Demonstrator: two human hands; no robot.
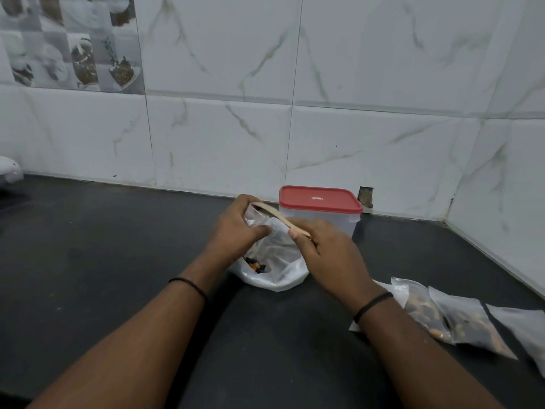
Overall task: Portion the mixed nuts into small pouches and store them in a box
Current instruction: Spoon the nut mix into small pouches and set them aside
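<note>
Currently the left hand grips a small clear pouch at centre frame, fingers curled round its upper edge, presumably to keep the mouth open and steady. Right hand pinches the handle of a pale wooden spoon; the bowl end reaches the pouch mouth, so a portion of nuts is likely being tipped in. Motion blur hides the spoon's load.

Both hands work directly over the large white bag of mixed nuts, which sits on the dark tabletop below them; a few dark and orange pieces show in it. Holding the pouch above the bag probably means spills drop back into the supply.

Box, clear with a red lid on, stands just behind the hands against the tiled wall; storing has evidently not begun. Filled pouches lie flat at lower right of frame, beside the right forearm, apparently staged there until the box is opened.
</note>
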